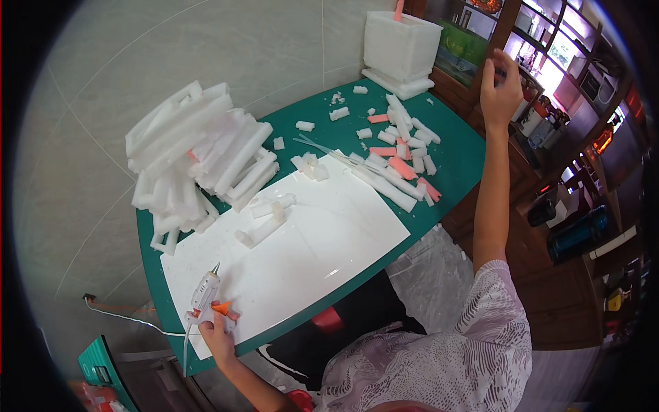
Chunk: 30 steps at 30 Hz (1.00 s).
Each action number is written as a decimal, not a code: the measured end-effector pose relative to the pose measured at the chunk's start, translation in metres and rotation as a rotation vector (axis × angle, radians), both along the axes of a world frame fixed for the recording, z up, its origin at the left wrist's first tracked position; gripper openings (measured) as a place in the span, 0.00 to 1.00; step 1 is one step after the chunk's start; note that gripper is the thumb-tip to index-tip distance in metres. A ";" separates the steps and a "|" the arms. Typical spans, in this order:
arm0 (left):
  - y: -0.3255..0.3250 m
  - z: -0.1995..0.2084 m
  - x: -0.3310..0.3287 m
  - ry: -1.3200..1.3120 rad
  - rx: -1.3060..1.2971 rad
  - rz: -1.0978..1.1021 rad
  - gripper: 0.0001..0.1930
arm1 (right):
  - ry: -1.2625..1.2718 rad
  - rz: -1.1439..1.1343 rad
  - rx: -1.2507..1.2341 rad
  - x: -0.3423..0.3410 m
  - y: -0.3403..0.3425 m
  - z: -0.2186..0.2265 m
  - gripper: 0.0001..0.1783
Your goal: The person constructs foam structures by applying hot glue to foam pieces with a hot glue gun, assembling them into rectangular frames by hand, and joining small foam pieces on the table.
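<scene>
Where the gray tiled wall meets it, a green table [449, 147] stands with a big white sheet [316, 240] lying on top. White foam strips [199, 154] are piled at the sheet's far left, and small white and pink foam bits [401, 147] are scattered to the right. A white foam box [400, 48] sits at the far corner. Dark shelves fill the room on the right.

The left hand [214, 329] rests at the sheet's near edge, fingers wrapped around a white glue gun [204, 296] with an orange trigger. The right hand [500, 86] is lifted high past the table, fingers curled, maybe pinching something too small to see.
</scene>
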<state>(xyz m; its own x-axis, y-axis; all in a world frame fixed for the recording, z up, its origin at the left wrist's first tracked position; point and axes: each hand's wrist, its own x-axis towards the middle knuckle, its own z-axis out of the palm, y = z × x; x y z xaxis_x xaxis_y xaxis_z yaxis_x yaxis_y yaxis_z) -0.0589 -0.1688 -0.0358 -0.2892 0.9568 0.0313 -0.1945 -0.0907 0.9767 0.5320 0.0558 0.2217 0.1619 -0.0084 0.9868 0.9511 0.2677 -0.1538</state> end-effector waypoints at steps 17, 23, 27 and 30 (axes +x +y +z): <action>0.003 -0.006 -0.003 0.089 -0.057 0.047 0.16 | 0.212 0.711 -0.859 -0.104 -0.047 -0.170 0.02; -0.005 -0.004 0.001 0.039 -0.068 0.037 0.15 | 0.166 0.901 -0.933 -0.141 -0.039 -0.193 0.05; 0.000 0.005 0.009 0.018 -0.066 0.040 0.14 | 0.170 0.970 -0.923 -0.140 -0.035 -0.204 0.07; -0.004 0.013 0.009 0.072 -0.107 0.009 0.14 | 0.184 0.995 -0.927 -0.146 -0.033 -0.205 0.08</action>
<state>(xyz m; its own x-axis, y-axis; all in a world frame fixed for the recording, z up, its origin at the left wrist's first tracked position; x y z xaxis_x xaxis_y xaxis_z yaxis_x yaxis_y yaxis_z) -0.0500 -0.1723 -0.0224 -0.2986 0.9530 -0.0502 -0.1232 0.0137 0.9923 0.3862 0.0228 0.0163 -0.1608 0.8320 0.5309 0.3668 0.5498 -0.7505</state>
